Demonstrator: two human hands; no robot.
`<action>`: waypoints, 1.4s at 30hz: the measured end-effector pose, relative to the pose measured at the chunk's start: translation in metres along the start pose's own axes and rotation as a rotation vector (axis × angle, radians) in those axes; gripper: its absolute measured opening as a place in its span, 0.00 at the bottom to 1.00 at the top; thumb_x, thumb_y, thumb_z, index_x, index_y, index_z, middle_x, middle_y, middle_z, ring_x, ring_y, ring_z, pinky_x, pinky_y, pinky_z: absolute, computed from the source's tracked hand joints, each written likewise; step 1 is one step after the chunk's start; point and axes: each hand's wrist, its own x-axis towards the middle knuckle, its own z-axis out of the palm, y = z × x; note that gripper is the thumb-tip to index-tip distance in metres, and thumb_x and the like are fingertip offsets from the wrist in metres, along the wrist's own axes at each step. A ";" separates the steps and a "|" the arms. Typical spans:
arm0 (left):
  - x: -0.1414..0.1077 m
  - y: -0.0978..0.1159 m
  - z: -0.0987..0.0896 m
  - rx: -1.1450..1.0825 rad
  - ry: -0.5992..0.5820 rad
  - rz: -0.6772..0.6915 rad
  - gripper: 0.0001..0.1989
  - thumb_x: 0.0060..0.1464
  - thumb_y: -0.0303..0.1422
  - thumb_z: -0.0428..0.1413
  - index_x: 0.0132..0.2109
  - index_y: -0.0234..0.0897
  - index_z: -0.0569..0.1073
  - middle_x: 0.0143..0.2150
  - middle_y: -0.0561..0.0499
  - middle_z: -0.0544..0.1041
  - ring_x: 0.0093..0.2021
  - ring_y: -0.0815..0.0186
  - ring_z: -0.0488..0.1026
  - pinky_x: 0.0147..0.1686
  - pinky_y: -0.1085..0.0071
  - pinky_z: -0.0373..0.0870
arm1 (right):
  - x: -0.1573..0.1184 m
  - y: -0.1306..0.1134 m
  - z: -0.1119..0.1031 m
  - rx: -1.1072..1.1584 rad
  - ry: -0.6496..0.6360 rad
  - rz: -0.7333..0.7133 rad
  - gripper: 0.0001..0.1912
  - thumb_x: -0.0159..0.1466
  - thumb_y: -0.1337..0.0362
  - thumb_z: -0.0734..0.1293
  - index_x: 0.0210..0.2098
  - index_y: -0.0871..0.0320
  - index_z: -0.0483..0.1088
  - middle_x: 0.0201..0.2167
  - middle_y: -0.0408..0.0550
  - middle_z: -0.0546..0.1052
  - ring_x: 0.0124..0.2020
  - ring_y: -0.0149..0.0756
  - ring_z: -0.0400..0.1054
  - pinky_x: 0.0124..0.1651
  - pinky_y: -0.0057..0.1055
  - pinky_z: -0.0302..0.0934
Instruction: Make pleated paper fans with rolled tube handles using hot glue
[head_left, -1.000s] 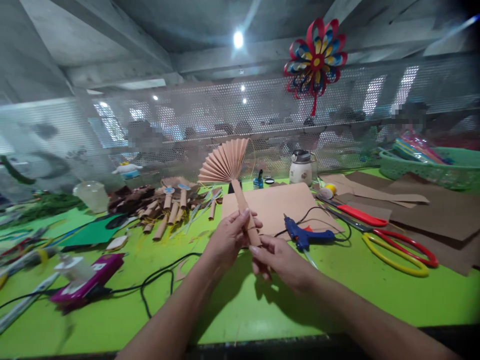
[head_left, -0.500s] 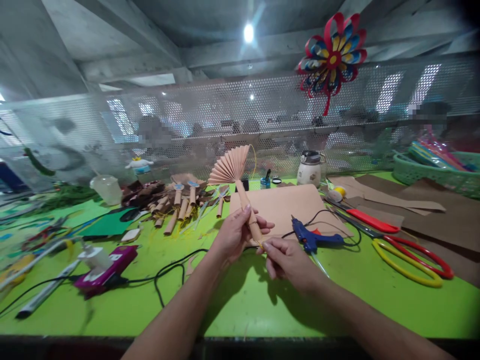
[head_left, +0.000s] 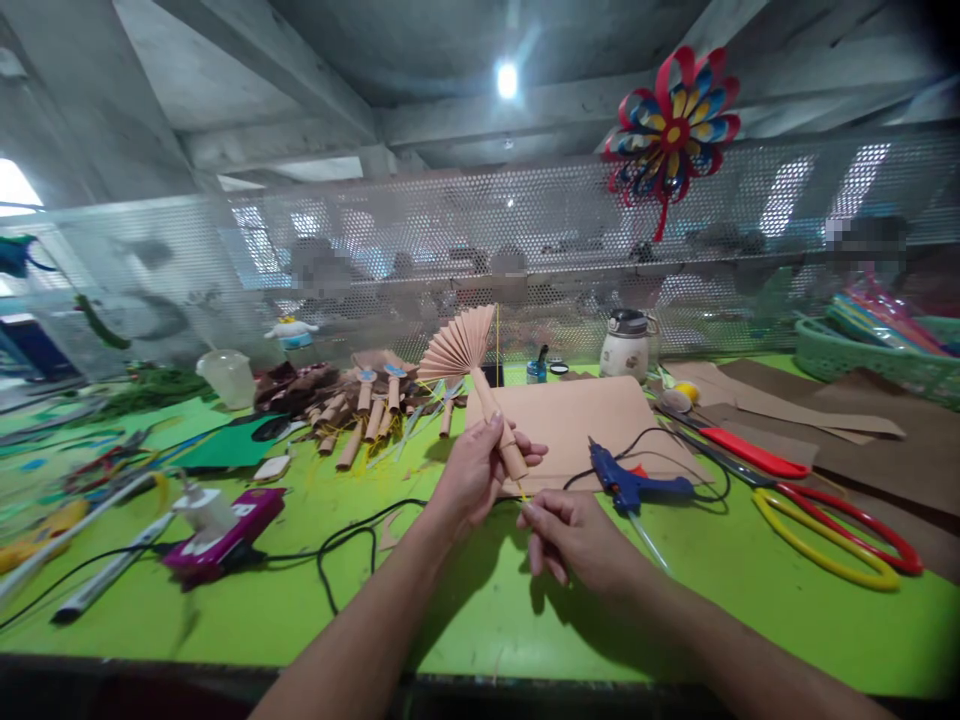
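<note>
My left hand (head_left: 480, 460) is closed around the rolled brown paper handle of a pleated paper fan (head_left: 463, 342), which tilts up and away to the left with its folds spread. A thin yellow string (head_left: 498, 340) hangs by the fan's top right edge, and its other end comes out of the handle's lower end. My right hand (head_left: 574, 535) pinches that lower end between thumb and fingers, just below the handle. A large brown paper sheet (head_left: 570, 415) lies behind both hands. Right of them rests a blue glue gun (head_left: 634, 480) on its side.
Big scissors (head_left: 832, 520) with red and yellow handles lie at right, beside brown paper pieces (head_left: 885, 440). Several rolled paper handles (head_left: 367, 410) are heaped at left. A purple power strip (head_left: 225, 540) trails a black cable. A jar (head_left: 625, 345) stands at the back.
My right hand has drawn the string's lower end down and away from the handle. The string by the fan's top has gone from a loose curve to a straight line.
</note>
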 end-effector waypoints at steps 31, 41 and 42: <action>0.001 0.007 -0.004 -0.023 0.039 0.040 0.07 0.65 0.29 0.47 0.37 0.32 0.65 0.25 0.46 0.77 0.31 0.60 0.80 0.35 0.67 0.78 | -0.012 -0.014 -0.004 -0.508 0.019 -0.102 0.17 0.64 0.58 0.61 0.21 0.58 0.66 0.20 0.45 0.72 0.23 0.33 0.64 0.27 0.28 0.54; 0.002 -0.003 -0.001 -0.024 0.068 0.081 0.04 0.63 0.28 0.51 0.39 0.34 0.63 0.27 0.47 0.78 0.35 0.56 0.82 0.42 0.59 0.79 | -0.015 -0.014 -0.002 -0.644 0.475 -0.739 0.07 0.66 0.69 0.62 0.35 0.60 0.72 0.29 0.49 0.70 0.33 0.37 0.65 0.35 0.32 0.61; 0.001 -0.005 0.001 -0.023 0.072 0.084 0.04 0.63 0.28 0.51 0.39 0.34 0.63 0.27 0.47 0.78 0.35 0.57 0.82 0.42 0.59 0.79 | -0.015 -0.012 0.001 -0.659 0.412 -0.737 0.09 0.67 0.70 0.61 0.36 0.60 0.73 0.28 0.49 0.70 0.31 0.36 0.65 0.34 0.32 0.60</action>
